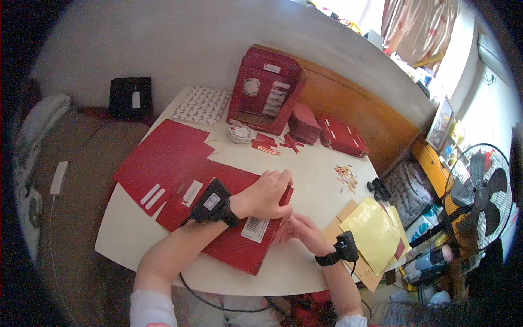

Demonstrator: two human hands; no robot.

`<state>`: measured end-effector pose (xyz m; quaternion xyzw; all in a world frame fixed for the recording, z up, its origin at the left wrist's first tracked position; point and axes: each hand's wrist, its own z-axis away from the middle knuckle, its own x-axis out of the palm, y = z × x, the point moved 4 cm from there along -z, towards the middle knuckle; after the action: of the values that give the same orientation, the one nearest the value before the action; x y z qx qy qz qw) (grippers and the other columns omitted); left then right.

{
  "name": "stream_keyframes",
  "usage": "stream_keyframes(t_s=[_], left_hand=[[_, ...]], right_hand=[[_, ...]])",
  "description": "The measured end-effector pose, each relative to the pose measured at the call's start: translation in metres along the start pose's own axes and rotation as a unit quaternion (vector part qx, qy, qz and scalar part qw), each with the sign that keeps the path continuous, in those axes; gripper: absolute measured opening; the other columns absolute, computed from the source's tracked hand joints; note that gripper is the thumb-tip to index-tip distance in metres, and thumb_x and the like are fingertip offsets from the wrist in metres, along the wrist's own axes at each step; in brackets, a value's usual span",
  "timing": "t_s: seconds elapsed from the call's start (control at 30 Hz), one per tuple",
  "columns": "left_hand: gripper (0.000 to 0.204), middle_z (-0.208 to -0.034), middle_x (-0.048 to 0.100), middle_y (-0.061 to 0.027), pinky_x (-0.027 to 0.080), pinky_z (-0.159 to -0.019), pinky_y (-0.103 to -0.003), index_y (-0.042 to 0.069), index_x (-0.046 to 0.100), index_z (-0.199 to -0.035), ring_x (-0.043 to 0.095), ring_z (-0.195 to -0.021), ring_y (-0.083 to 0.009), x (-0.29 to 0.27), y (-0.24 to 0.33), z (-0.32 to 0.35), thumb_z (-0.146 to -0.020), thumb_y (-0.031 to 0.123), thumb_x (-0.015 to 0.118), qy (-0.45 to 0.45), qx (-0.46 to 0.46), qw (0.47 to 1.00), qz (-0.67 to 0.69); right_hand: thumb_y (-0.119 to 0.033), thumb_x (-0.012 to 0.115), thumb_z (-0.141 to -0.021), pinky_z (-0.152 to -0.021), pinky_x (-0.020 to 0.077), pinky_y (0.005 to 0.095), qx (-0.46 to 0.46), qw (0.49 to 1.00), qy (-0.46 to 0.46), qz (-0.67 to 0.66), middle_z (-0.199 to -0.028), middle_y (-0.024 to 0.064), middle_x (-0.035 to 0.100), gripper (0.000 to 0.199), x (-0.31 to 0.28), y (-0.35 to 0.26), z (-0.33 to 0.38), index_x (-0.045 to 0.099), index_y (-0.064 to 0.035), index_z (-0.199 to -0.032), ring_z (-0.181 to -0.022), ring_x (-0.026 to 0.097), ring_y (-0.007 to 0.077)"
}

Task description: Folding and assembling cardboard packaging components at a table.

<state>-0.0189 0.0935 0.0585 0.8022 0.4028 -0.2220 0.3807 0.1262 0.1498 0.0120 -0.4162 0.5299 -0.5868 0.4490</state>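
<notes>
A large flat piece of dark red cardboard (218,243) lies on the table in front of me, a white barcode label on its face near the right edge. My left hand (266,195) curls over that right edge, fingers bent and thumb pressed down, closed on the cardboard. Just below it, my right hand (305,233) meets the same edge from the right. Its thumb and fingers close in on the cardboard, though the fingertips are partly hidden and slightly blurred. Each wrist wears a black strap with a small box.
Another red sheet (158,150) lies at left. Behind stand a red box (267,90), red stacks (342,136), a sticker sheet (201,105) and a white roll (240,132). Small scraps (346,177) and yellow envelopes (373,231) lie at right, with a fan (479,191) beyond.
</notes>
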Motion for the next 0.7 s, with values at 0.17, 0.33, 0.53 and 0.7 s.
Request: stream_keyframes(t_s=[0.17, 0.33, 0.53, 0.7], left_hand=[[0.041, -0.091, 0.053, -0.0207, 0.043, -0.082, -0.043, 0.000, 0.045, -0.101, 0.054, -0.089, -0.0379, -0.001, -0.004, -0.001, -0.071, 0.020, 0.065, 0.023, -0.007, 0.999, -0.030], [0.039, -0.091, 0.053, -0.0196, 0.043, -0.082, -0.043, 0.001, 0.045, -0.099, 0.054, -0.089, -0.0374, -0.002, -0.005, -0.002, -0.071, 0.020, 0.064, 0.031, -0.012, 0.999, -0.030], [0.038, -0.090, 0.053, -0.0190, 0.043, -0.081, -0.043, 0.001, 0.045, -0.098, 0.054, -0.088, -0.0372, 0.000, -0.005, -0.003, -0.071, 0.020, 0.064, 0.035, -0.007, 0.999, -0.029], [0.039, -0.086, 0.055, -0.0205, 0.041, -0.082, -0.043, -0.001, 0.044, -0.095, 0.054, -0.087, -0.0372, 0.001, -0.005, -0.002, -0.070, 0.020, 0.064, 0.045, 0.000, 0.998, -0.038]], right_hand=[[-0.024, 0.046, -0.100, -0.072, 0.0519, 0.0289, -0.013, 0.996, -0.023, 0.084, -0.093, 0.0082, 0.066, 0.034, 0.023, 0.002, 0.001, 0.051, 0.0029, -0.120, -0.081, 0.064, 0.0143], [-0.026, 0.045, -0.100, -0.072, 0.0521, 0.0290, -0.009, 0.997, -0.031, 0.073, -0.093, 0.0080, 0.066, 0.036, 0.025, -0.001, 0.001, 0.052, 0.0029, -0.119, -0.080, 0.065, 0.0150], [-0.028, 0.047, -0.099, -0.071, 0.0515, 0.0273, 0.017, 0.997, -0.024, 0.065, -0.094, 0.0060, 0.066, 0.036, 0.018, 0.003, 0.001, 0.054, 0.0025, -0.118, -0.081, 0.063, 0.0129], [-0.027, 0.047, -0.099, -0.071, 0.0519, 0.0286, 0.005, 0.998, 0.020, 0.068, -0.085, 0.0070, 0.066, 0.031, 0.030, -0.004, 0.002, 0.057, 0.0022, -0.103, -0.075, 0.065, 0.0149]])
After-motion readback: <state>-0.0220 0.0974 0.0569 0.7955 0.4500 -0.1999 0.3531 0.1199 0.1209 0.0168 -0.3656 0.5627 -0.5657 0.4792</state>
